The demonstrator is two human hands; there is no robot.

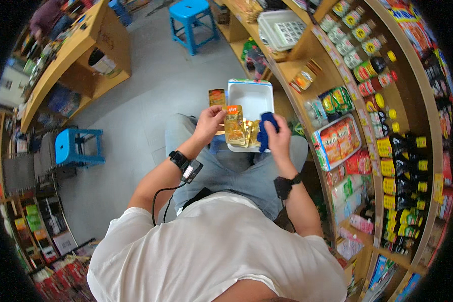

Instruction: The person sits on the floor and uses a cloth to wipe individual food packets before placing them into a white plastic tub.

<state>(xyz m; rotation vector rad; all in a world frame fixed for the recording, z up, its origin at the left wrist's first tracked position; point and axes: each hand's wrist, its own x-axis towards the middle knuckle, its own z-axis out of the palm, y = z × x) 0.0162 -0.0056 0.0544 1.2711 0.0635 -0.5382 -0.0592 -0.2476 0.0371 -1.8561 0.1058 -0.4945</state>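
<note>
Between the fingertips of my left hand (210, 121) is a gold snack packet (234, 126) with a red top, held over the near left part of a white tray (250, 96). My right hand (280, 136) grips a bunched dark blue cloth (267, 130) at the tray's right edge. More gold packets (253, 132) lie in the near end of the tray, partly covered by the held one. Another gold packet (217, 97) sits just outside the tray's left wall. What supports the tray is mostly hidden.
Wooden shelves (377, 151) with bottles and packets curve along my right. A second tray of orange packets (338, 142) rests on the lower shelf. Blue plastic stools stand ahead (191, 22) and at left (79, 146). Beyond a wooden counter (109, 41) is a person (49, 20).
</note>
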